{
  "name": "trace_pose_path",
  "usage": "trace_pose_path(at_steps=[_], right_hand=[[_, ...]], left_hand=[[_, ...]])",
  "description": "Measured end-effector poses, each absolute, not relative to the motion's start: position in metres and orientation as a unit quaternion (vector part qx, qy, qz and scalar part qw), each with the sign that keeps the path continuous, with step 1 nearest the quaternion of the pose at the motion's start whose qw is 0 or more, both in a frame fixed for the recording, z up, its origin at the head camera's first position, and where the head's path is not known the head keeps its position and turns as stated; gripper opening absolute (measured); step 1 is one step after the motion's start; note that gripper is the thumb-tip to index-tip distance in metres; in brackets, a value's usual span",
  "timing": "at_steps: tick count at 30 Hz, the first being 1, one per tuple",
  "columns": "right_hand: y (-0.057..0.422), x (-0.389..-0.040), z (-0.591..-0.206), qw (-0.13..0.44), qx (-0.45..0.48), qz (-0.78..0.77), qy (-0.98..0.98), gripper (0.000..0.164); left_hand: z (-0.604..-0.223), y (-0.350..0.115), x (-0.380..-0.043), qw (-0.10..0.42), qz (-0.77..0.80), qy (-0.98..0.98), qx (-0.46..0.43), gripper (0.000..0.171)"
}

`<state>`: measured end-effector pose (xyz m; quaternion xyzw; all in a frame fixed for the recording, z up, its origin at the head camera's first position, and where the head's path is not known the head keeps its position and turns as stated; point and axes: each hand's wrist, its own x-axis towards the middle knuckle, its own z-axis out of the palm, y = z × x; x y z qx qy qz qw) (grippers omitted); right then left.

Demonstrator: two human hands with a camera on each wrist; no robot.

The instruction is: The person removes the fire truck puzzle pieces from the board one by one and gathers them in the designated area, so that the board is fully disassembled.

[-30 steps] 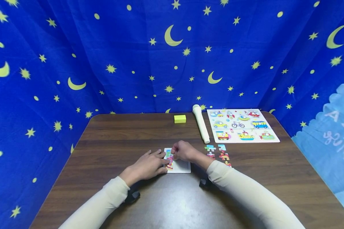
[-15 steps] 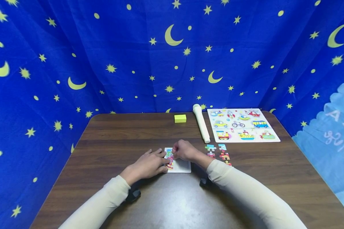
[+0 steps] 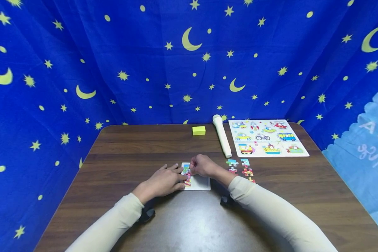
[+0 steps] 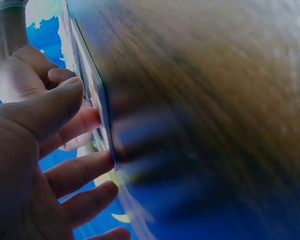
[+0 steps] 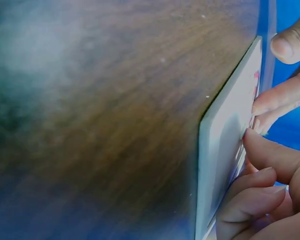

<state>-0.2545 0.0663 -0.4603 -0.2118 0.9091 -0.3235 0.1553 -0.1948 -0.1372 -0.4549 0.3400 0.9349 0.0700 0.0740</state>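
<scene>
A small white puzzle board [image 3: 201, 184] lies on the table, with colourful jigsaw pieces [image 3: 187, 182] in a strip along its left side. My left hand [image 3: 163, 181] is spread over the board's left edge, its index finger resting on the fitted pieces. Its straight fingers [image 4: 85, 172] show in the left wrist view. From the right, my right hand [image 3: 203, 166] reaches over the upper part of the board with curled fingers. Thumb and index pinch at a puzzle piece down on the board, mostly hidden by the hand; the thumb [image 5: 270, 150] touches the surface in the right wrist view.
Several loose jigsaw pieces [image 3: 247, 172] lie right of the board, partly behind the right forearm. Farther back are a yellow block [image 3: 198, 131], a white microphone-shaped stick [image 3: 222, 136] and a large vehicle picture board [image 3: 256, 144]. Blue star-patterned cloth [image 3: 151, 63] encloses the table [image 3: 129, 147].
Both hands keep their places on the puzzle board. The whole head view has shifted very slightly.
</scene>
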Motion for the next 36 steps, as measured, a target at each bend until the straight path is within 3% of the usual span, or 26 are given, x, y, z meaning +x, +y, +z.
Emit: trace_pose_path(at_steps=[18,28,36], right_hand=[[0.168,-0.274,-0.441,0.086,-0.116,-0.323,0.935,0.011],[0.166,-0.266,-0.455,0.084,-0.118,-0.245,0.959,0.017],[0.164,-0.264,-0.455,0.073,-0.119,-0.289,0.947,0.016]], left_hand=[[-0.452,-0.138,-0.194,0.068,0.070,0.936,0.338,0.038],[-0.453,-0.138,-0.193,0.078,0.083,0.936,0.334,0.041],[-0.455,-0.138,-0.193,0.082,0.086,0.935,0.333,0.044]])
